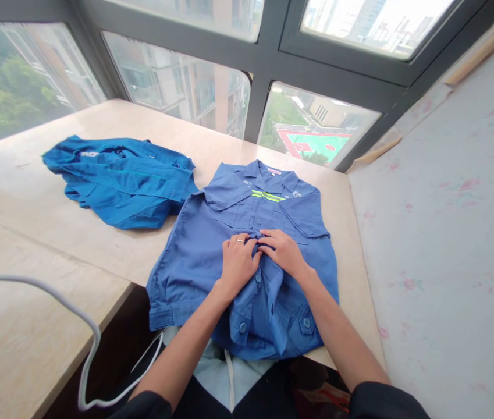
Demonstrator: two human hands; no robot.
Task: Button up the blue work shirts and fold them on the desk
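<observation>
A blue short-sleeved work shirt lies spread in front of me, collar away from me, with yellow-green stripes across the chest. Its lower hem hangs over the near table edge. Both hands meet at the button placket in the middle. My left hand, with a ring on one finger, pinches the placket cloth. From the other side my right hand grips the same placket, fingertips almost touching the left ones. Any button between the fingers is hidden. Below the hands the cloth is bunched, and buttons show along the front.
A second, brighter blue garment lies crumpled at the left on the pale table. A white cable loops over the near left edge. Windows rise behind the table, and a flower-patterned wall bounds it at the right.
</observation>
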